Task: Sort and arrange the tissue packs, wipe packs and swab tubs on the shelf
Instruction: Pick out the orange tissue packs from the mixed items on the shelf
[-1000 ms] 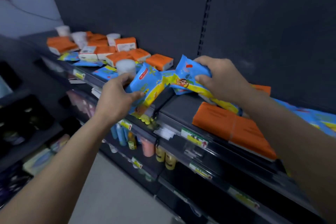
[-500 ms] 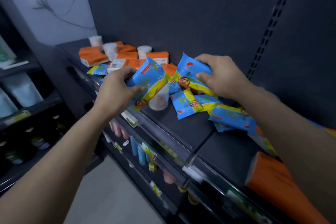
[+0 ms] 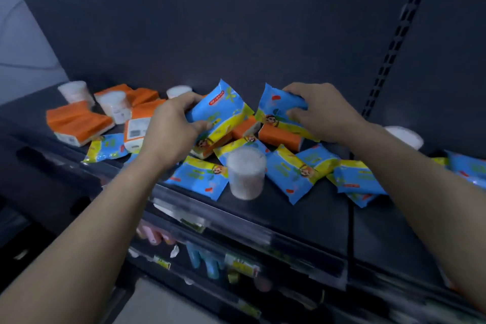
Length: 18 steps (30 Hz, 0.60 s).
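Note:
My left hand grips a blue and yellow wipe pack, held tilted above the dark shelf. My right hand grips a second blue wipe pack a little to the right. Under both lie orange tissue packs and several more blue wipe packs. A clear swab tub stands upright near the shelf's front edge. More orange tissue packs and swab tubs are scattered at the left.
A dark back panel closes the shelf behind. Another swab tub lies at the right near the slotted upright. Price tags run along the lower shelf edges, with coloured bottles below.
The view has swung left and closer along the shelf. Both hands still hold their wipe packs, now carried over the pile of mixed packs, with the left-hand tissue packs and tubs nearer.

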Each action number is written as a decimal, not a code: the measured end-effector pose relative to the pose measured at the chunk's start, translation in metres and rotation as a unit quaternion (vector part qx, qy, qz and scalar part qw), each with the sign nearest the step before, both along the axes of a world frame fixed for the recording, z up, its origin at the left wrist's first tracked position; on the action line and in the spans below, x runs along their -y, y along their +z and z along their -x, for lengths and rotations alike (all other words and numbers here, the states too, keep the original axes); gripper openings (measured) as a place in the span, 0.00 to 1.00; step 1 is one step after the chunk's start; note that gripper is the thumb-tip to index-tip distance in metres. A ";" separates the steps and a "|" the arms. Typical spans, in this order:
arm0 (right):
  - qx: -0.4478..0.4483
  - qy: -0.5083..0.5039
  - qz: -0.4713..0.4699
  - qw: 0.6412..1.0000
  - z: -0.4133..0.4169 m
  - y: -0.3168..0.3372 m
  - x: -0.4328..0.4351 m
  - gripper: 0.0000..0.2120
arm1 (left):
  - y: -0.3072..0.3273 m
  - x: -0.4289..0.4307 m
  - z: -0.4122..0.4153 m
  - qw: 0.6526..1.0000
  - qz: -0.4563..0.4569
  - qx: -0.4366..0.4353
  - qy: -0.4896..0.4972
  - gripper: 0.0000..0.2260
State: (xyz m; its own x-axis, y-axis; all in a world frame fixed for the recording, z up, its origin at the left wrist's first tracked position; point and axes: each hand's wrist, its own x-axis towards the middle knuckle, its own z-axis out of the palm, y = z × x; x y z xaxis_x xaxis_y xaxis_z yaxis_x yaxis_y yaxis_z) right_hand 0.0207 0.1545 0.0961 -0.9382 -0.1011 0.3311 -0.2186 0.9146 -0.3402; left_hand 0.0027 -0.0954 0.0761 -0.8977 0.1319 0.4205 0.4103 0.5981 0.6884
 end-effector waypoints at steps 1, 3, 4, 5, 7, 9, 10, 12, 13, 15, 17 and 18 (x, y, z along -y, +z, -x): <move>-0.001 -0.011 -0.003 1.000 0.002 -0.001 0.005 0.17 | 0.000 0.005 0.010 1.000 0.005 -0.001 -0.006 0.11; 0.000 -0.033 -0.008 0.999 0.007 -0.003 0.012 0.18 | -0.002 0.012 0.028 1.000 0.011 -0.003 -0.020 0.10; 0.003 -0.043 -0.010 0.999 0.009 -0.004 0.014 0.18 | -0.004 0.014 0.037 0.999 0.011 -0.003 -0.031 0.10; 0.005 -0.051 -0.013 0.999 0.012 -0.005 0.015 0.17 | -0.005 0.015 0.045 0.999 0.009 -0.004 -0.044 0.11; 0.008 -0.061 -0.021 0.998 0.019 -0.006 0.016 0.17 | -0.007 0.014 0.060 0.998 0.010 -0.007 -0.060 0.11; 0.014 -0.068 -0.025 0.997 0.030 -0.006 0.017 0.17 | -0.009 0.012 0.073 0.998 0.018 -0.007 -0.064 0.11; 0.017 -0.070 -0.023 0.997 0.037 -0.007 0.017 0.18 | -0.011 0.011 0.080 0.998 0.022 -0.004 -0.065 0.11; 0.014 -0.060 -0.019 0.998 0.052 -0.010 0.019 0.17 | -0.014 0.011 0.092 0.998 0.022 0.004 -0.064 0.11; 0.010 -0.053 -0.015 0.998 0.060 -0.012 0.021 0.17 | -0.014 0.011 0.099 0.998 0.021 0.006 -0.064 0.11; 0.006 -0.047 -0.006 0.999 0.075 -0.015 0.023 0.16 | -0.014 0.013 0.111 0.997 0.034 0.003 -0.066 0.10; 0.016 -0.046 -0.002 0.999 0.089 -0.017 0.027 0.16 | -0.014 0.017 0.122 0.997 0.051 -0.001 -0.061 0.10; 0.020 -0.045 -0.003 0.999 0.096 -0.018 0.028 0.17 | -0.014 0.019 0.129 0.997 0.053 -0.004 -0.057 0.10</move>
State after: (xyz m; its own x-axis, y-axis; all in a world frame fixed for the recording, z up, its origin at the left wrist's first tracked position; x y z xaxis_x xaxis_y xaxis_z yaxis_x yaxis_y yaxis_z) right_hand -0.0748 0.1262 0.0777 -0.9560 -0.0171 0.2928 -0.1213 0.9320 -0.3416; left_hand -0.1262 -0.1147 0.0624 -0.8707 0.2773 0.4063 0.4855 0.6169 0.6195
